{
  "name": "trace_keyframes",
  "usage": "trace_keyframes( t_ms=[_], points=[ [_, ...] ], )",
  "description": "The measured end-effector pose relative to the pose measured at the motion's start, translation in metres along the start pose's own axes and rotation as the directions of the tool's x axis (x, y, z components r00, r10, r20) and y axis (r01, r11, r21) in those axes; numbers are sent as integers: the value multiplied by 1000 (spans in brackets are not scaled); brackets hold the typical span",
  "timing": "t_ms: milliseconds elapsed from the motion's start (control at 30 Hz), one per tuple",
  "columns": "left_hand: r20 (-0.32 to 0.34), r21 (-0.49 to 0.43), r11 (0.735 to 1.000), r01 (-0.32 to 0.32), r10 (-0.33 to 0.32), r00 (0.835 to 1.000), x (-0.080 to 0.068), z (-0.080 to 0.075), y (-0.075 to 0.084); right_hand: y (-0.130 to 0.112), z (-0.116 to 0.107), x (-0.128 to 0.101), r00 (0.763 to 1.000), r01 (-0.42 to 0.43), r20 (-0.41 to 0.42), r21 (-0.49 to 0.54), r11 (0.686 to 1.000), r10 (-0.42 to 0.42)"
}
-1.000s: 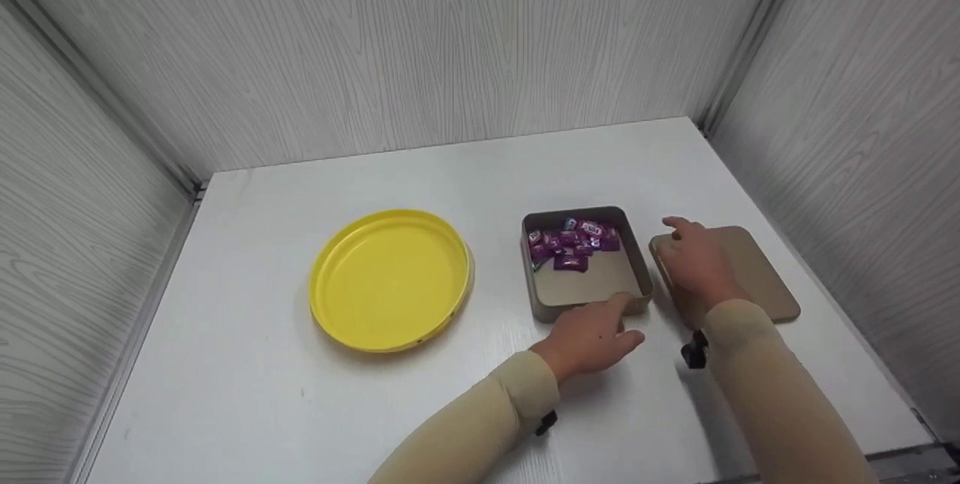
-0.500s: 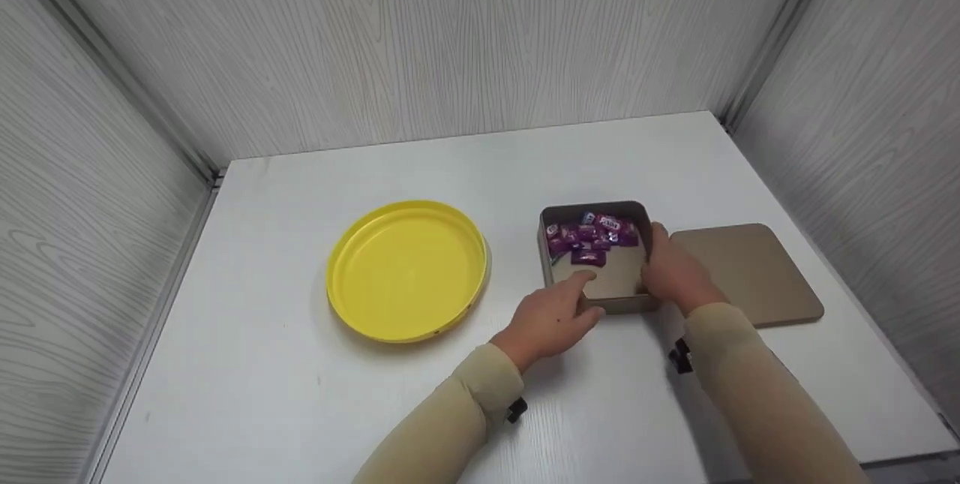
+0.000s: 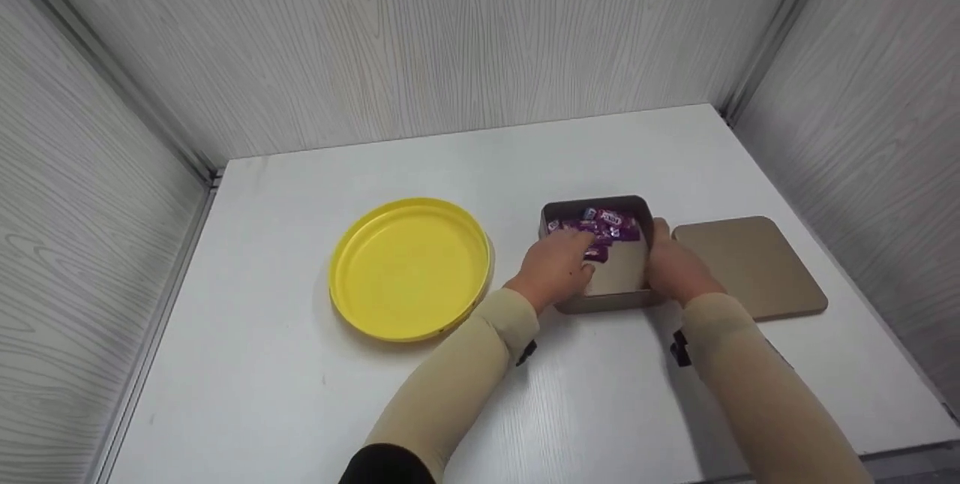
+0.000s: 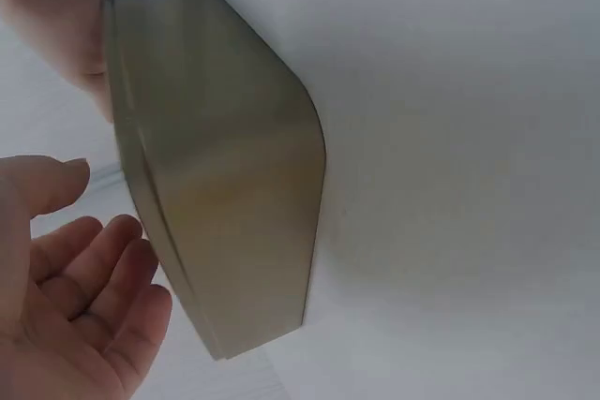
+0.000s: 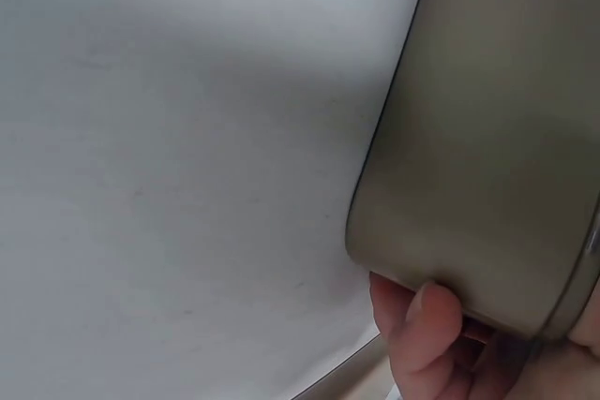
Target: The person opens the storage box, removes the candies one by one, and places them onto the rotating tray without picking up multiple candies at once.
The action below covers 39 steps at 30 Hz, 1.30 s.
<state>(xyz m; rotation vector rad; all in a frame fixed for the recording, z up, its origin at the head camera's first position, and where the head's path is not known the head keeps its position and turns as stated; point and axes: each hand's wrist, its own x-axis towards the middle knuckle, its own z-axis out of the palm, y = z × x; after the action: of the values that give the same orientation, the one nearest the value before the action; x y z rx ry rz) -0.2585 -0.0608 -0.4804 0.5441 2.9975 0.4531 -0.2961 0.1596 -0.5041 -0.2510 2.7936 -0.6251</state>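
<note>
A square tan tin (image 3: pixel 615 289) stands on the white table (image 3: pixel 285 409), with several purple wrapped candies (image 3: pixel 609 223) heaped at its far side. My left hand (image 3: pixel 568 254) reaches over the tin's near-left corner, its fingertips at the candies. In the left wrist view its fingers (image 4: pixel 89 274) are relaxed and hold nothing beside the tin wall (image 4: pixel 220 185). My right hand (image 3: pixel 670 263) grips the tin's right wall; a finger (image 5: pixel 422 325) curls under the tin's edge (image 5: pixel 487 138).
The tin's flat tan lid (image 3: pixel 754 263) lies just right of the tin. A round yellow plate (image 3: pixel 411 266) sits to the left. Grey panelled walls close in the table at the back and on both sides.
My right hand left the lid and took hold of the tin's right wall. My left hand moved from the tin's near edge up over it to the candies.
</note>
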Motion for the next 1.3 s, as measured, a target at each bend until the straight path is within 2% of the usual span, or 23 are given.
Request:
trace_keyframes(
  t_ms=[233, 433, 633, 867, 1300],
  points=[
    [44, 120, 991, -59, 54, 998, 30, 19, 2, 2, 3, 2, 999, -9, -31, -7, 1000, 9],
    [104, 189, 981, -36, 17, 994, 40, 29, 2, 0, 8, 4, 1000, -22, -22, -16, 1000, 22],
    [70, 224, 975, 1, -17, 997, 49, 33, 8, 1, 7, 7, 999, -25, -34, -13, 1000, 24],
    [27, 217, 976, 9, -15, 1000, 51, 40, 14, 3, 7, 7, 999, -36, -21, 2, 999, 36],
    [-2, 293, 956, 4, -4, 1000, 47, 47, 19, 6, 7, 5, 999, -6, -33, 10, 1000, 6]
  ],
)
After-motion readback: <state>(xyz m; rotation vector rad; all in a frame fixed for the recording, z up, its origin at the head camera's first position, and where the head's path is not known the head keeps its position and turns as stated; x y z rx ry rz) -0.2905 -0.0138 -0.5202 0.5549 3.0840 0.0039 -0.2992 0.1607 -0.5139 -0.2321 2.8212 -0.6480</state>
